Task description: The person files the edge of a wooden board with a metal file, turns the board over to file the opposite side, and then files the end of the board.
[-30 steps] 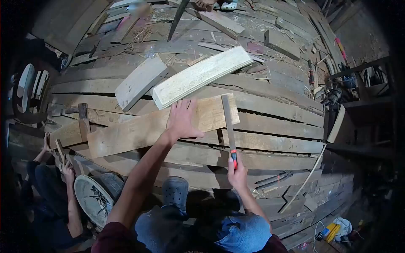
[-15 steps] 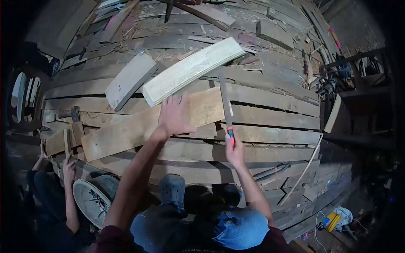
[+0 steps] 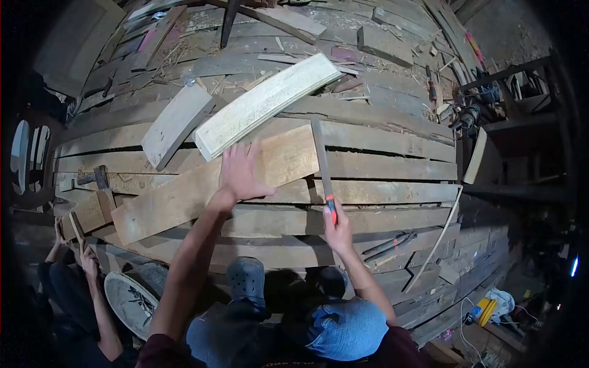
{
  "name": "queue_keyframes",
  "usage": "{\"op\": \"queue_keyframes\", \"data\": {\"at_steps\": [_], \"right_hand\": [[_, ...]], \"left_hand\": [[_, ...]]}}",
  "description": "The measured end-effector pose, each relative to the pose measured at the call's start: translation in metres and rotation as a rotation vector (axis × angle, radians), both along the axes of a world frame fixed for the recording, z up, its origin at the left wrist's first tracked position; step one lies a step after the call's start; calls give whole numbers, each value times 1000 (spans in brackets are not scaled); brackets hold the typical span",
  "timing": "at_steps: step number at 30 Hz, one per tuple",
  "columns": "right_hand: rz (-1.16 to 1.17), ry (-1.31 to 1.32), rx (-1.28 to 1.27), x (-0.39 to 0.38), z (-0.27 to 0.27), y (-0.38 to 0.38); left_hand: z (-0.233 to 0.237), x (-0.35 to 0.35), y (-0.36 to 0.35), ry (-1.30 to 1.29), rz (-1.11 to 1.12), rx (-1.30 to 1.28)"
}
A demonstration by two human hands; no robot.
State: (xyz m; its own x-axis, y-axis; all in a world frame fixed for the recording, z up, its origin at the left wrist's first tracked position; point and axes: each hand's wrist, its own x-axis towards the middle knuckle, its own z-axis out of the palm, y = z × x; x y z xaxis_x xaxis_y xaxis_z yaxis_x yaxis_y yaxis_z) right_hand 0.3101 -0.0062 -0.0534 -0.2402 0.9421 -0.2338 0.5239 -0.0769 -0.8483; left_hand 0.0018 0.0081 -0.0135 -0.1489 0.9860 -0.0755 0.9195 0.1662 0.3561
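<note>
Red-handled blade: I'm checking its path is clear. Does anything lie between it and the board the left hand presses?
Nothing visible. The blade in the right hand lies right at the end of the board under the left hand.

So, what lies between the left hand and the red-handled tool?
In the head view, only bare plank lies between the left hand and the red-handled tool.

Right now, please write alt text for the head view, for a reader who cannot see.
A person's left hand presses flat on a plank lying on rough floorboards, while the right hand grips a red-handled flat tool against the plank's end. Another person is at lower left.
</note>
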Motion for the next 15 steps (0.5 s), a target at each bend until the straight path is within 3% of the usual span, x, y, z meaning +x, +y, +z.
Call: {"op": "queue_keyframes", "data": {"at_steps": [6,10,12,15], "right_hand": [[35,8,51,-6,4,7],[45,16,-116,-5,1,12],[72,53,89,10,-12,-17],[73,7,4,5,-11,-15]], "left_hand": [[0,1,0,17,13,41],[-2,-1,0,32,-10,35],[-2,0,1,15,-6,56],[-13,-1,-2,52,-2,118]]}}
